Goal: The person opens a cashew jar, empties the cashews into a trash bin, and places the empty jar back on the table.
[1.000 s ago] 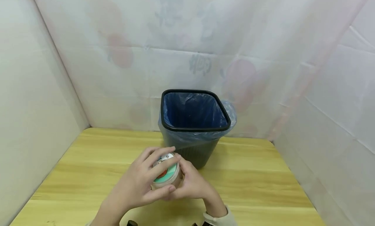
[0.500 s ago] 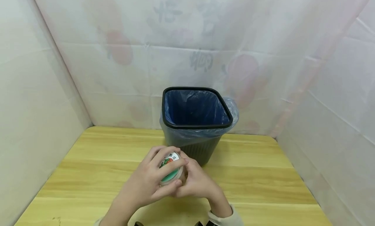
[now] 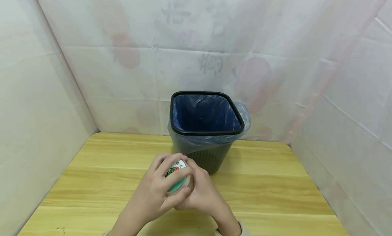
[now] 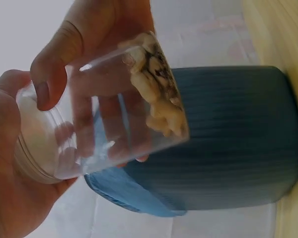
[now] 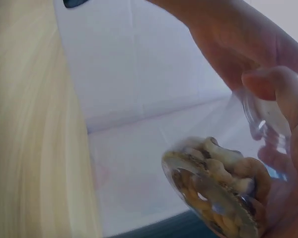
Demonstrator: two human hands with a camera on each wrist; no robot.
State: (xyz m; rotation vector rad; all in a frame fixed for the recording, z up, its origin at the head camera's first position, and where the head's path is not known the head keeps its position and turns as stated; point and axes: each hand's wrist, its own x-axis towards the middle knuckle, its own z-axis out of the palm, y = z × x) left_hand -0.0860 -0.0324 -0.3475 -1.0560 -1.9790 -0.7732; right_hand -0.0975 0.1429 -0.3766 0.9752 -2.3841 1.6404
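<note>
In the head view, both hands hold a clear plastic jar in front of a bin. My left hand curls its fingers and thumb around the lid, which has a green and white label with a red-orange picture. My right hand grips the clear body from the other side, its fingers seen through the plastic in the left wrist view. Tan, curved, nut-like pieces lie at the jar's base end. The lid still sits at the jar's mouth. The jar is tilted and held above the table.
A dark ribbed bin stands on the table just beyond the hands. A blue plastic bag lines it and hangs over its rim. The wood-grain table is enclosed by pale curtains at the back and both sides.
The hands and jar have shifted slightly to the right in the head view, as the view itself moved a little. The lid's label has turned, and the right hand's pose has changed slightly.
</note>
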